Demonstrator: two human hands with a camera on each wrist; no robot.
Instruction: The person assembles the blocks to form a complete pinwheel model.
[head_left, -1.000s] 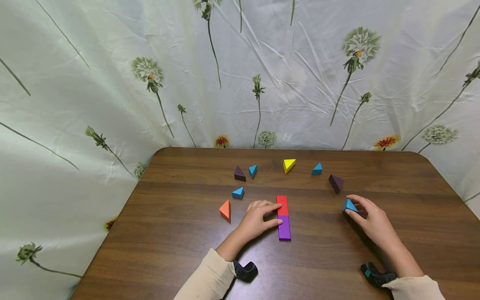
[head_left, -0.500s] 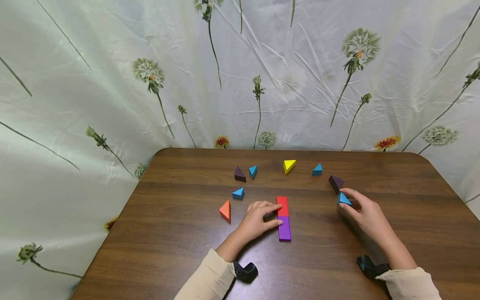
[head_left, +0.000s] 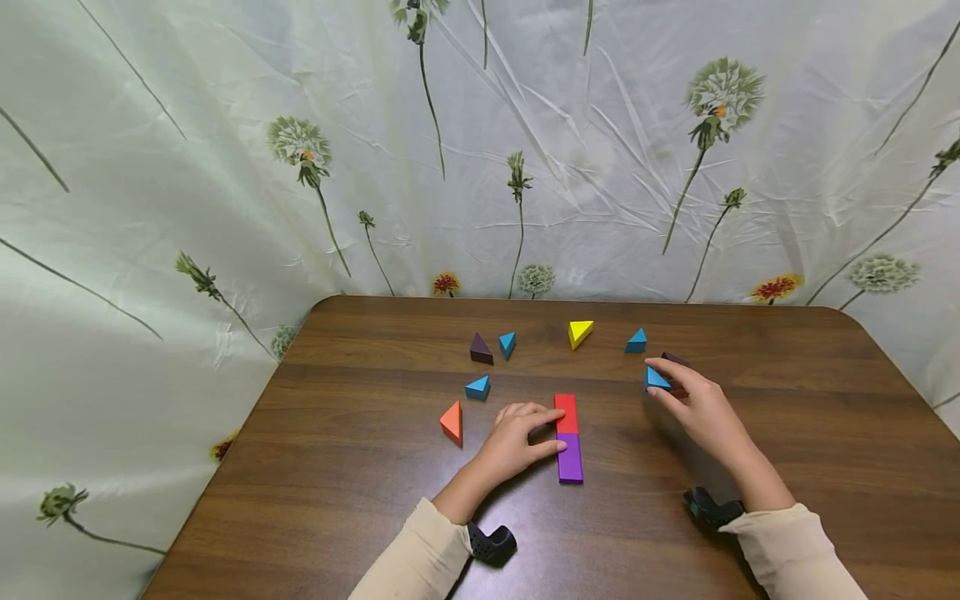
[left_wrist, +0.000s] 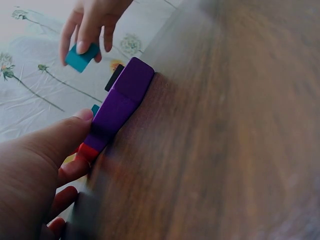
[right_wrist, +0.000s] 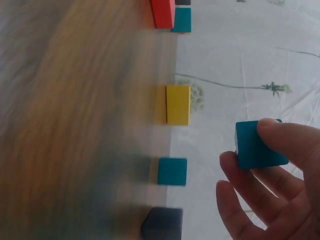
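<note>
In the head view, my left hand (head_left: 508, 443) rests beside a red block (head_left: 567, 403) and a purple block (head_left: 571, 467), which lie end to end in one line. Its index fingertip touches the red one and its thumb the purple one; the left wrist view shows the thumb against the purple block's side (left_wrist: 112, 112). Above the table on the right, my right hand (head_left: 705, 412) pinches a blue triangular block (head_left: 656, 379) between thumb and fingers. A dark purple triangular block (head_left: 674, 359) is partly hidden behind that hand.
Along the back stand a yellow triangular block (head_left: 580, 333), a blue one (head_left: 636, 341), a smaller blue one (head_left: 507, 344) and a dark one (head_left: 481, 349). Left of the left hand are another blue block (head_left: 477, 387) and an orange one (head_left: 452, 423). Behind the wooden table (head_left: 360, 500) hangs a flowered curtain (head_left: 600, 150).
My right hand has carried the blue triangular block leftward and farther from me, now partly covering the dark block. The left hand and the red and purple blocks have stayed put.
</note>
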